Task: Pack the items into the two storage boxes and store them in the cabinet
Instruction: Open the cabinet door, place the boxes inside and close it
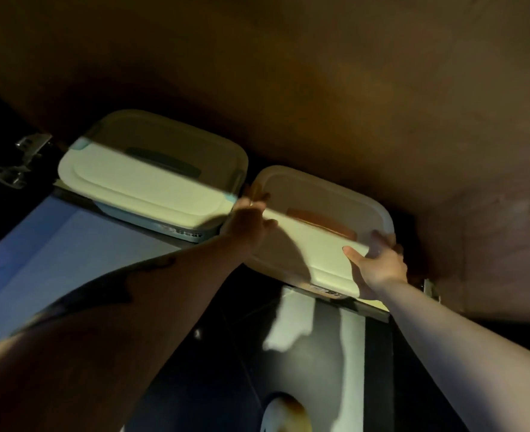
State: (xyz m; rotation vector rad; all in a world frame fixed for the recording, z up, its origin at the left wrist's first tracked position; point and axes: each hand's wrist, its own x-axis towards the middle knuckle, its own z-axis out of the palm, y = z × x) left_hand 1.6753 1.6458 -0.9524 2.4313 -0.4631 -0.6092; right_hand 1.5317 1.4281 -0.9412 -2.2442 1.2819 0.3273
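Two white-lidded storage boxes sit side by side inside a dark wooden cabinet. The left box [151, 179] has blue clips and a dark lid handle, and it stands free of both hands. The right box [316, 232] has an orange lid handle and juts out over the cabinet's front edge. My left hand [251, 222] holds its left side with the fingers curled over the rim. My right hand [379, 263] grips its near right corner, thumb on the lid and fingers round the edge.
The cabinet's brown inner wall [288, 73] fills the upper view. Metal door hinges [20, 163] stick out at the left, and another hinge [430, 289] shows at the right. Below lie a dark floor and a pale object [284, 413].
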